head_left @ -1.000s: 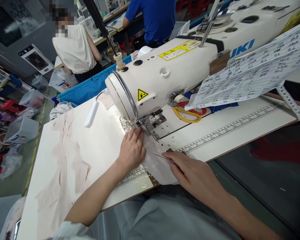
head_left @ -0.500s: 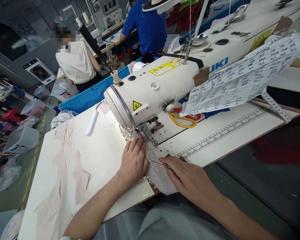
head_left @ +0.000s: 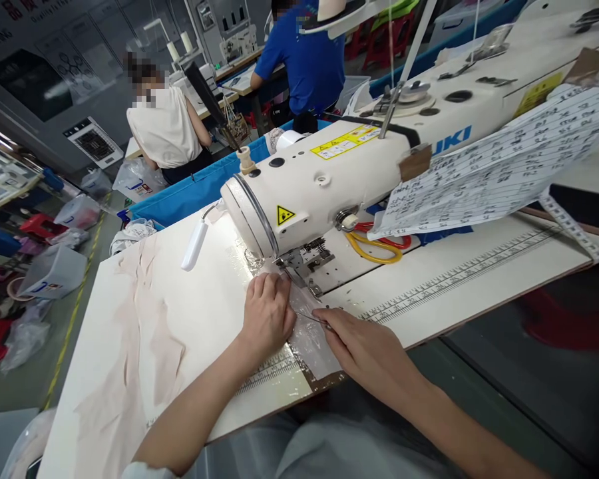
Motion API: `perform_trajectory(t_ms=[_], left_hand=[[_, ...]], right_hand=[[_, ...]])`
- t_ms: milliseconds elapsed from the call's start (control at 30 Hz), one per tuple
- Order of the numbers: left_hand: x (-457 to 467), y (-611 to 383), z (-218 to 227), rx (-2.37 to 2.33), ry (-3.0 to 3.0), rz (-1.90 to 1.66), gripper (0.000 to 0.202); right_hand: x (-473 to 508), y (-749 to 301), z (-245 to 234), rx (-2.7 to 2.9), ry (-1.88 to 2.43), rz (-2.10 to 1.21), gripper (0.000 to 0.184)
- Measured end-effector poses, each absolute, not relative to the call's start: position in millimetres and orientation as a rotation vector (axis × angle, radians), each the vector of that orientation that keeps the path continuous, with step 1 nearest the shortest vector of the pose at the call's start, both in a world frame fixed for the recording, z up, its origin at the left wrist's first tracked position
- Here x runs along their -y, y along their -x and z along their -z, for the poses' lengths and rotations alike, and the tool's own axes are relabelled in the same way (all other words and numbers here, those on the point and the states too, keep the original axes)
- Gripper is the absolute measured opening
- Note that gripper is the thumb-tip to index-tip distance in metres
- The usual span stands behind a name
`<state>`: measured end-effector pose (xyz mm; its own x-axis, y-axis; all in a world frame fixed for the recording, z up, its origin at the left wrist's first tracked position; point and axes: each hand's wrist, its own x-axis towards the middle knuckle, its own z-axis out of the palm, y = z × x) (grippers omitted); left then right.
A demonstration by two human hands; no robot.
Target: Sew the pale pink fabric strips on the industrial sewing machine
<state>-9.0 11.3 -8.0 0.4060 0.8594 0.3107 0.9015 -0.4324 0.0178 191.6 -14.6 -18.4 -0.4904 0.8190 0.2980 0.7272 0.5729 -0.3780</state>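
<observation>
My left hand [head_left: 268, 311] is by the presser foot [head_left: 312, 287] of a white sewing machine [head_left: 309, 179]. Its bent fingers are closed on a sheer pale piece of fabric [head_left: 319, 352] and press it to the bed; the fingertips' exact hold is hidden. In my right hand [head_left: 364, 339] is a thin, pointed metal tool [head_left: 307, 316], pinched between thumb and fingers. The tool's tip reaches over the fabric, close to my left thumb. The fabric runs from the needle area toward the table's front edge.
Pale pink fabric pieces [head_left: 130, 346] lie on the left of the table. Yellow-and-red-handled scissors [head_left: 374, 249] rest behind the needle area, below a hanging handwritten sheet [head_left: 489, 166]. A small white lamp [head_left: 194, 246] stands near the machine head. Two people sit working beyond the blue cloth bin [head_left: 180, 199].
The sheer fabric has drawn in from the table's front edge, toward the needle area. Both hands keep nearly the same places. The whole view has shifted slightly.
</observation>
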Motion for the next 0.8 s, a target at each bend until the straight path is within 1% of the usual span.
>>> perform_trajectory(t_ms=[133, 400, 633, 800], left_hand=[[-17, 12, 9, 1.617, 2.489, 0.411, 0.047], [-29, 28, 10, 1.509, 2.45, 0.425, 0.043], [-6, 10, 6, 1.466, 2.58, 0.446, 0.041], [-2, 4, 8, 1.477, 2.558, 0.429, 0.041]], right_hand=[[8, -183, 18, 2.374, 1.279, -0.283, 0.032], [12, -181, 17, 2.295, 1.301, -0.45, 0.033], [20, -183, 19, 2.305, 1.324, -0.223, 0.032], [23, -184, 18, 2.311, 1.331, -0.19, 0.032]])
